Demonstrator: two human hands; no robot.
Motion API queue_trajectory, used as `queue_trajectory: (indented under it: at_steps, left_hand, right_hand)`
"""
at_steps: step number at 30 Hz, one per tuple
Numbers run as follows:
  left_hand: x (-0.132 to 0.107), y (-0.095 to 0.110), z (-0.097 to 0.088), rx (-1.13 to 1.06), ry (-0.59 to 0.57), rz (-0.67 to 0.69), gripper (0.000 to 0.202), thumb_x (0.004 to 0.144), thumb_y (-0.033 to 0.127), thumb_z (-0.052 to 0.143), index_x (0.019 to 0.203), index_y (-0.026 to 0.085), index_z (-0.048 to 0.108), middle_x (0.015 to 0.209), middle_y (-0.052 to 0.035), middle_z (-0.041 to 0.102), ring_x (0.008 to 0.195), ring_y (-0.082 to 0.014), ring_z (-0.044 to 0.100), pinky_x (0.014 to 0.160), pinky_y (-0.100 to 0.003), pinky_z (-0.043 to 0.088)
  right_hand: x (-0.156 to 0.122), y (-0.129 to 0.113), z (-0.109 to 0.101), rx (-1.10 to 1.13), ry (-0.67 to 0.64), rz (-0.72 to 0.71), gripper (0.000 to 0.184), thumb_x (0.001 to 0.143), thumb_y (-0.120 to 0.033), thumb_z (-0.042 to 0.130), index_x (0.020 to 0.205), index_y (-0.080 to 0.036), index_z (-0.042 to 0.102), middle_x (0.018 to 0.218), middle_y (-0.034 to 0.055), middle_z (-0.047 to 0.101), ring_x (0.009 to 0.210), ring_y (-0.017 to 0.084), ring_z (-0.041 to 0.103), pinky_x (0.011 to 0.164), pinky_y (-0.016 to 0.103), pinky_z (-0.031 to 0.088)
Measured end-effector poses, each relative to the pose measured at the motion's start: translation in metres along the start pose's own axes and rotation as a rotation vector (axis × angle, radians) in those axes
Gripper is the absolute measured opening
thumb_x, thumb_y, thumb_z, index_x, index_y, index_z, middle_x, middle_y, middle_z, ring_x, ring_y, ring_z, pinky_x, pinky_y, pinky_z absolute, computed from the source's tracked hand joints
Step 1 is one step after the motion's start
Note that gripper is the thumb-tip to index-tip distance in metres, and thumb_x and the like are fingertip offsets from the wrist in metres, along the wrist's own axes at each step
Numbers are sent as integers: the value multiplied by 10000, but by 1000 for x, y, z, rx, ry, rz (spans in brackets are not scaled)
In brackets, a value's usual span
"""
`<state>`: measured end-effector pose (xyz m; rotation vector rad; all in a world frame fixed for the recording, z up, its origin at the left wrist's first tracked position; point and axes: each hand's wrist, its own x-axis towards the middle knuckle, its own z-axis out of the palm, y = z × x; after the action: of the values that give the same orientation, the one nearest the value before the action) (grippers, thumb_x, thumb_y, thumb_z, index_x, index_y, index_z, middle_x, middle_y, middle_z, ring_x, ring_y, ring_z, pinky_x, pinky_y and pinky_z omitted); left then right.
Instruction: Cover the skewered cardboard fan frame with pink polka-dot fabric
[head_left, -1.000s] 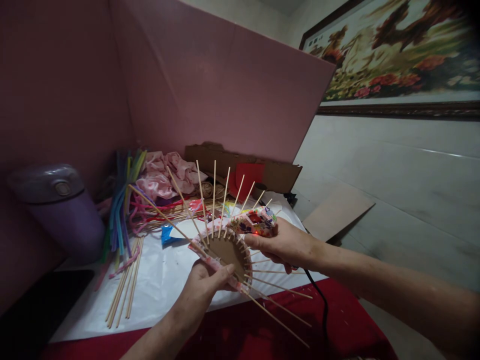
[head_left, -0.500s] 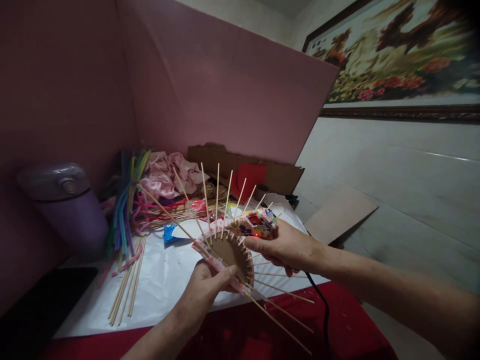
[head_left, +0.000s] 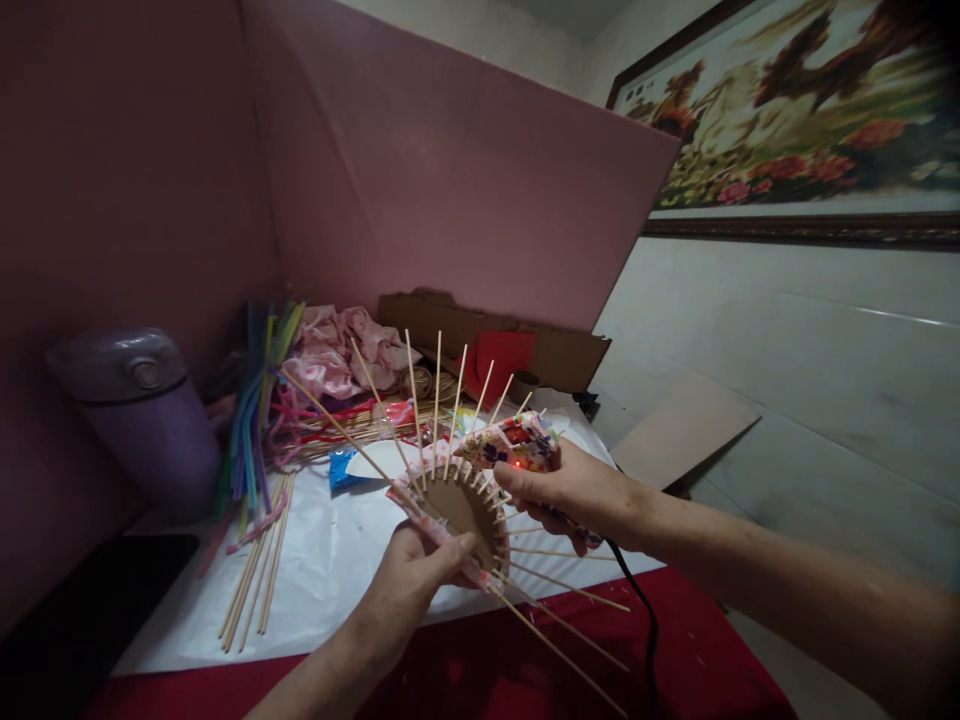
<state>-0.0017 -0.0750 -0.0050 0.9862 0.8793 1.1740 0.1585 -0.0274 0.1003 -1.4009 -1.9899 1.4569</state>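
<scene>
Half-round cardboard piece in L hand, floral tool in R hand

Piece: plain brown face, curved on far & right sides, straight edge on near-left. Pale pink patterned trim runs along straight edge & around curve. Thin, light wooden sticks fan out like rays, approx. a dozen, ends lying on brown face just inside the rim. It's held up over white sheet, mid-scene, tilted.

L hand pinches straight edge, thumb on top. R hand wrapped round tool: multicol. flower pattern, small red light, black cord trailing near-right. Tool's front sits at curve's far-right rim; can't tell if touching.
</scene>
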Motion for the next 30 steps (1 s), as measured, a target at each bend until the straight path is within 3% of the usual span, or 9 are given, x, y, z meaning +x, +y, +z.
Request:
queue_trajectory:
  at_steps: [5,9,13,18,23,30]
  left_hand:
    - [0,3,2,-42,-35,14,211,745,310,639,851,131,670,750,-68,683,665,-182,627,686,-350,532]
    - [0,3,2,-42,0,7,201,740,303,640,812,116,659,751,-69,670,649,-177,613,690,-378,537]
    - [0,3,2,-56,-8,26,183,748,298,638,816,131,668,748,-56,677,665,-170,621,673,-336,534]
    - [-2,7,3,-49,6,32,184,744,304,642,672,137,666,665,-40,672,643,-163,628,642,-295,525]
    - [1,5,-1,-24,123,76,246,749,325,632,599,132,652,605,-51,668,625,-184,637,658,-315,521]
    - [4,-3,-3,-21,125,84,243,745,354,638,694,122,686,658,-69,691,649,-198,641,690,-344,527]
  right_hand:
    - [-10,1,2,205,-34,65,491,726,-657,532,798,-171,547,418,-74,383,336,57,327,264,148,295]
    - [-20,-4,8,384,-7,199,487,753,-651,505,861,-179,553,440,-77,372,352,42,297,299,132,249]
    - [-24,-6,15,468,-26,223,446,755,-616,541,856,-182,563,478,-75,383,365,35,296,310,133,233]
    - [-31,-2,20,490,-27,249,425,786,-599,514,814,-177,563,479,-69,394,371,34,309,315,131,236]
    - [-35,-1,19,540,-50,234,464,763,-643,500,837,-190,563,498,-69,390,373,35,291,305,131,255]
    - [-11,-8,18,427,11,135,504,744,-677,484,803,-182,556,471,-71,378,365,44,308,297,138,251]
